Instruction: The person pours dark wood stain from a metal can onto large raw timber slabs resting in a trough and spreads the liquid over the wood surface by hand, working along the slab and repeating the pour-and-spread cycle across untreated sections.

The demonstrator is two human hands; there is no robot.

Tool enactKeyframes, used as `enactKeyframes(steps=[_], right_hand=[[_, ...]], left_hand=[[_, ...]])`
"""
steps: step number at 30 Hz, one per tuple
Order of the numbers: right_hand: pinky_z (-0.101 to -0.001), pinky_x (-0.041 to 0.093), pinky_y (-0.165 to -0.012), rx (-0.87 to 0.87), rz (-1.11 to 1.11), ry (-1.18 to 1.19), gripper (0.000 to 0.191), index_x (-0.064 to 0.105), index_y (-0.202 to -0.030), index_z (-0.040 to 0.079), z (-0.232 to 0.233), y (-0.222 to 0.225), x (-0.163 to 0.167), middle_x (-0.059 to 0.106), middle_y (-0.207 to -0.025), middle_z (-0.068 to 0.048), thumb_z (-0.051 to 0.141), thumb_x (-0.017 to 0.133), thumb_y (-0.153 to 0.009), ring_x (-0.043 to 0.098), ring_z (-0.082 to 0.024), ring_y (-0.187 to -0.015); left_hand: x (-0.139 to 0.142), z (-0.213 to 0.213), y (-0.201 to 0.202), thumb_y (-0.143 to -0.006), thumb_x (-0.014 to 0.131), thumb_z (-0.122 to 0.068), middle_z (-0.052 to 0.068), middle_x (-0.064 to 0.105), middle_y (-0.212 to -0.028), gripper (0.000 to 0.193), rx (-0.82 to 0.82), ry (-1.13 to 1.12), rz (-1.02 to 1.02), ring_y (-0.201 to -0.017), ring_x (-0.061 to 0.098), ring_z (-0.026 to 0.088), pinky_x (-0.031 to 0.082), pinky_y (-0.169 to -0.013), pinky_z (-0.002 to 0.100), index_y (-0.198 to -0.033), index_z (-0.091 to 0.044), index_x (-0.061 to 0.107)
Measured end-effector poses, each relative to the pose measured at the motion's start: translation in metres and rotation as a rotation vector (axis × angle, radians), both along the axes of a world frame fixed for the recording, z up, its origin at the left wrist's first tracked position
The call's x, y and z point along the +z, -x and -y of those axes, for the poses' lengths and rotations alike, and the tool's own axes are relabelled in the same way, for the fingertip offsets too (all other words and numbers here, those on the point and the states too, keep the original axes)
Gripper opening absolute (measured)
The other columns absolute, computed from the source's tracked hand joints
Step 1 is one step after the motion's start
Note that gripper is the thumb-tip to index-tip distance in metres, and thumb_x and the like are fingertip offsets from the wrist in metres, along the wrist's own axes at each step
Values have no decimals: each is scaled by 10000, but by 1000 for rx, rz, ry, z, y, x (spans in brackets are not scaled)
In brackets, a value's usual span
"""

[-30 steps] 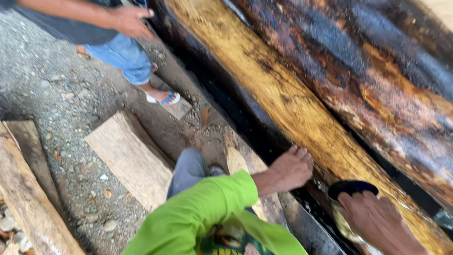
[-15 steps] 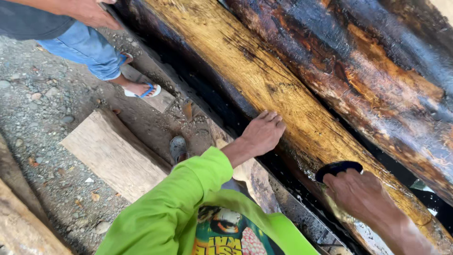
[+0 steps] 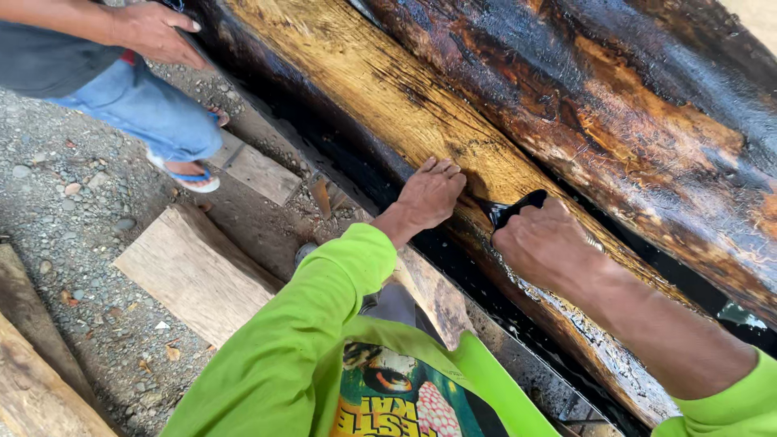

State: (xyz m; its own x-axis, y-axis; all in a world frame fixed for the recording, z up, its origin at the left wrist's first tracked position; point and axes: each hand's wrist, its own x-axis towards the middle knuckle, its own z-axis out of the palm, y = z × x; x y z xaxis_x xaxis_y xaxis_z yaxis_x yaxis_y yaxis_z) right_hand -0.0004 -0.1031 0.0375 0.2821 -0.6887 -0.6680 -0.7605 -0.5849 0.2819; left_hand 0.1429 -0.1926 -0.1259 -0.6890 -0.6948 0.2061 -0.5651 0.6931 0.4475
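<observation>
My left hand [image 3: 429, 194] lies flat, fingers spread, on a long yellowish wooden log [image 3: 356, 73] that runs diagonally from top left to bottom right. My right hand [image 3: 544, 243] is closed around a black brush-like tool [image 3: 511, 207], whose dark tip touches the log just right of my left hand. The log's lower stretch looks wet and glossy. Above it lies a second log [image 3: 615, 105], coated dark brown and black. Both my sleeves are bright green.
Another person stands at the top left in blue jeans and sandals [image 3: 188, 174], with one hand [image 3: 154, 32] near the log's end. Pale wooden blocks [image 3: 190, 271] lie on the gravel ground [image 3: 65, 210] below the logs. A plank [image 3: 32, 388] runs along the bottom left.
My right hand has risen up along the log with the black tool, close to my left hand. The view has shifted down the log; the other person appears closer at top left.
</observation>
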Motion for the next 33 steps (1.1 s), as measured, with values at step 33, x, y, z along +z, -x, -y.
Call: enactKeyframes(steps=[33], right_hand=[[-373, 518, -642, -22, -120, -83, 477, 603, -656, 122, 33, -9, -20, 503, -542, -9, 203, 363, -1060, 517, -109, -489]], left_hand=[[14, -3, -28, -948, 470, -108, 223, 599, -1399, 282, 229, -39, -32, -1406, 485, 395, 283, -1243, 488, -1139, 3, 646]])
